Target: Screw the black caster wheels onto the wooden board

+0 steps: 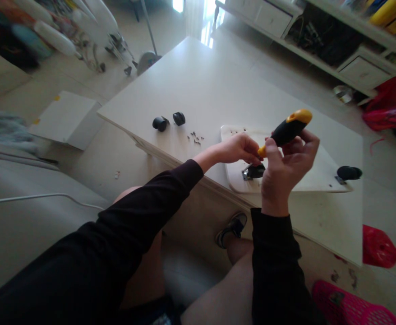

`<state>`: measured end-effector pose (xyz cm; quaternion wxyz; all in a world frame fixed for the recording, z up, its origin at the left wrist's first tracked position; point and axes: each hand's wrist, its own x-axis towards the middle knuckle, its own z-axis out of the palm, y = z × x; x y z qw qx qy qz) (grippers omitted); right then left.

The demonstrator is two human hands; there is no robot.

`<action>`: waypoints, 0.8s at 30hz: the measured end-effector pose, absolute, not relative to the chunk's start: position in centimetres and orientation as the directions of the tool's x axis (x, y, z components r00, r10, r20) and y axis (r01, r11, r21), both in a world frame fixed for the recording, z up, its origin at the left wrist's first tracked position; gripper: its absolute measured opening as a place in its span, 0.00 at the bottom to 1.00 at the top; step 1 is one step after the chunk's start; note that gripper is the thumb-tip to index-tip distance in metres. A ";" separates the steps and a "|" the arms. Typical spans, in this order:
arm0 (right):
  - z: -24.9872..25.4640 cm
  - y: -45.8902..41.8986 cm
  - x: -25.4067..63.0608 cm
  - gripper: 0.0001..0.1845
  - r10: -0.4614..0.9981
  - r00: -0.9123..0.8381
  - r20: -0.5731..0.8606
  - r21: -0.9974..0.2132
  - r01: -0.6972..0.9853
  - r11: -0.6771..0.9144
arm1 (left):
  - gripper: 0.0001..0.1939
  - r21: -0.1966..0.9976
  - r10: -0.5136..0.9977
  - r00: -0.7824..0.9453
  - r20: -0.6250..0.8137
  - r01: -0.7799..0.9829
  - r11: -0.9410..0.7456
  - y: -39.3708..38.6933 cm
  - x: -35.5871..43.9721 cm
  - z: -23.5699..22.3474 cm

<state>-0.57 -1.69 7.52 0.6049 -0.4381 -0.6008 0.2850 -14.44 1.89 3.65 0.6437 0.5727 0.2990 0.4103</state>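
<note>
My right hand [286, 167] is wrapped round a black and yellow screwdriver [291, 125], its handle pointing up to the right. My left hand [237, 148] pinches at the screwdriver's tip, fingers closed; what they hold is too small to make out. Both hands hover over a white board [316, 174] lying on the low white table [201, 85]. A black caster wheel [253, 172] sits on the board just under my hands. Another caster [348, 173] is at the board's right end.
Two loose black casters [160, 123] [179, 118] and several small screws [195, 137] lie on the table to the left. A white shelf unit [320, 27] stands behind. Red bags [379, 247] and a pink basket [350, 307] are on the floor at right.
</note>
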 end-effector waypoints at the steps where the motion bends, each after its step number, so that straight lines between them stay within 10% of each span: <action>1: 7.6 -1.8 -0.6 0.28 0.871 0.121 0.475 -0.873 0.190 0.450 | 0.06 0.984 0.873 0.481 0.085 -0.177 0.002 1.9 -14.4 3.6; 24: 7.3 -1.6 -0.5 0.23 0.885 0.072 0.459 -0.886 0.115 0.450 | 0.08 0.981 0.851 0.518 0.085 -0.191 0.018 1.9 -14.8 3.3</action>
